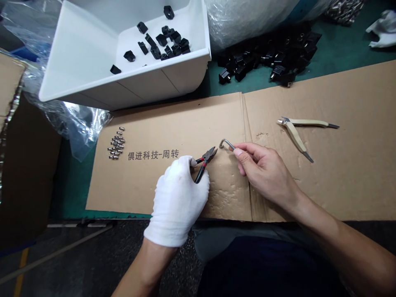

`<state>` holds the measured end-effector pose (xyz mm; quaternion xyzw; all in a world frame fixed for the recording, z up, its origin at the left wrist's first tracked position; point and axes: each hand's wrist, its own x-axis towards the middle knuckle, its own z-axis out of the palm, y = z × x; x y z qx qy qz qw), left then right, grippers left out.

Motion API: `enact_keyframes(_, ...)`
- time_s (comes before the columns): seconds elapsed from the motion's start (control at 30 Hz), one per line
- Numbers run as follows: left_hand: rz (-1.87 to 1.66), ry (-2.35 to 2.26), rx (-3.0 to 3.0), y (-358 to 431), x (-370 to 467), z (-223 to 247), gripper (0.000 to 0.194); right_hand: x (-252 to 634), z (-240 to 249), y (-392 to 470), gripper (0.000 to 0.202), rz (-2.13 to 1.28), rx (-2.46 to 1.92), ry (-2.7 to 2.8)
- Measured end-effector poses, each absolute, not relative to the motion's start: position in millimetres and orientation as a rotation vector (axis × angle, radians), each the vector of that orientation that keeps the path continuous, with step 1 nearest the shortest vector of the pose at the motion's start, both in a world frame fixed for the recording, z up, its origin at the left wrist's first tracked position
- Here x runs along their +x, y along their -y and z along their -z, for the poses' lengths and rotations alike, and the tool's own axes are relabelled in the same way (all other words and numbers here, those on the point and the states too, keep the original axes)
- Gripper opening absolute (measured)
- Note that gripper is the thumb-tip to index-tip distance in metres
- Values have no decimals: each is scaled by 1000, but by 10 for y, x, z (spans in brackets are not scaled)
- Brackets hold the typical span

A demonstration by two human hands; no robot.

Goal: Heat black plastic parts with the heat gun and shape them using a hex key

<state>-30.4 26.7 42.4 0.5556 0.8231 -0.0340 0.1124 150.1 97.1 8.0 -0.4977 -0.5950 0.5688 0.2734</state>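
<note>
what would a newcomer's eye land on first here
Probably the white-gloved left hand near the middle, holding cutters. Facing it, the bare right hand holds a bent metal rod. Beyond them, at upper left, a big white bin holds scattered black parts.

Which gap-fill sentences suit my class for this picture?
1. The left hand, holding black-and-red-handled metal cutters, wears a ____ cloth glove.
2. Cream-handled metal cutters lie to the ____ of the bare right hand gripping a bent metal rod.
3. The rectangular white plastic tub holds small ____ plastic blocks.
Missing: white; right; black.
</note>
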Motion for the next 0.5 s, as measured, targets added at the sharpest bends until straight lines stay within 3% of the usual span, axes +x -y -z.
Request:
enact_keyframes(0.2,65,-2318,1586,-274,-335,-524,14,1587,-68,-955,30,-1431,-1375,1564)
enact_keyframes(0.5,463,-2304,1944,-442,-335,-792,31,1737,56,-907,29,-1460,-1372,1577)
